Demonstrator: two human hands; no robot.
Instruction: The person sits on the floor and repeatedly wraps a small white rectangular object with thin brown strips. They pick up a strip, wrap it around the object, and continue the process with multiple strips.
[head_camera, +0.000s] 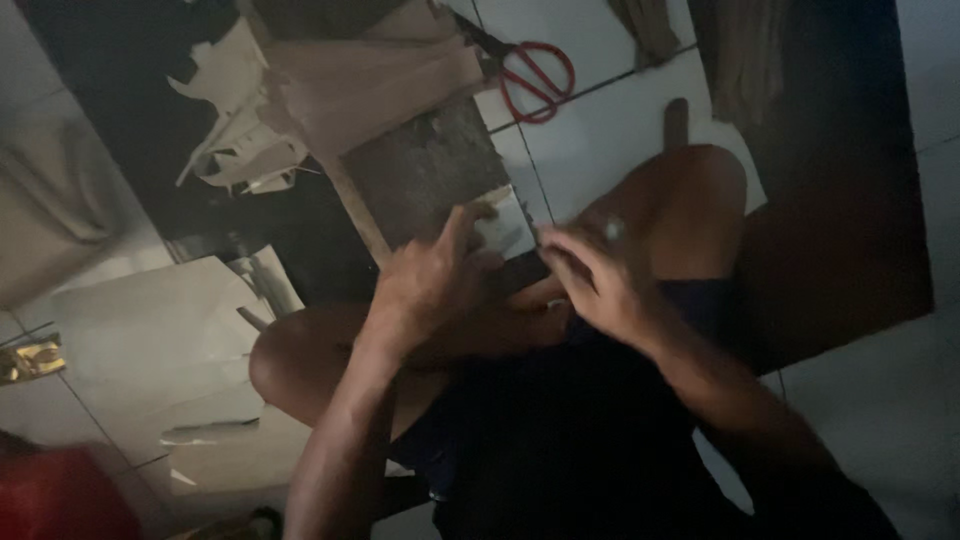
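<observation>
I sit cross-legged on a tiled floor in dim light. My left hand (432, 275) presses on a small pale card piece (505, 228) that lies at the near corner of a dark grey board (425, 172), index finger stretched out on it. My right hand (590, 275) is closed around a thin tool with a pale tip (612, 230) at the card's right edge; the tool is blurred and I cannot tell what kind it is. Both hands hover over my lap, between my knees.
Red-handled scissors (538, 78) lie on the tiles behind the board. Brown cardboard sheets and torn scraps (330, 80) pile at the back left. A large pale sheet (150, 340) lies at my left, a dark mat (840, 200) at the right.
</observation>
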